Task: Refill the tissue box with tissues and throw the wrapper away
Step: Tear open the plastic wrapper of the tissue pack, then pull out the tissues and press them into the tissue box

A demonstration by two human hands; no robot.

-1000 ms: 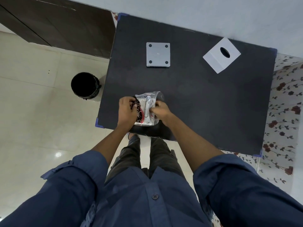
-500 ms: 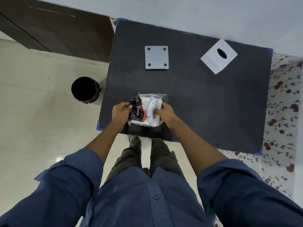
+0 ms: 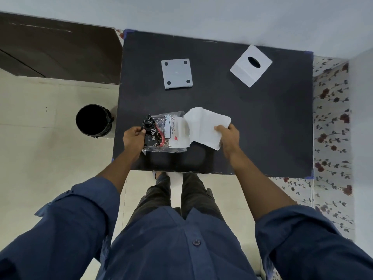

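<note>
A clear plastic wrapper with black and red print lies near the front edge of the black table. My left hand grips its left end. My right hand holds a stack of white tissues, most of it pulled out of the wrapper's right end; its left edge still sits in the opening. The white tissue box cover, with an oval slot on top, stands at the back right. Its flat grey base plate, with four dark dots, lies apart at the back middle.
A black bin stands on the pale floor just left of the table. A dark wooden panel fills the back left. Flowered cloth hangs along the table's right side, with a white wall behind.
My right hand has drawn the tissue stack rightward out of the wrapper, while my left hand kept hold of the wrapper's left end. My hands are now farther apart.
</note>
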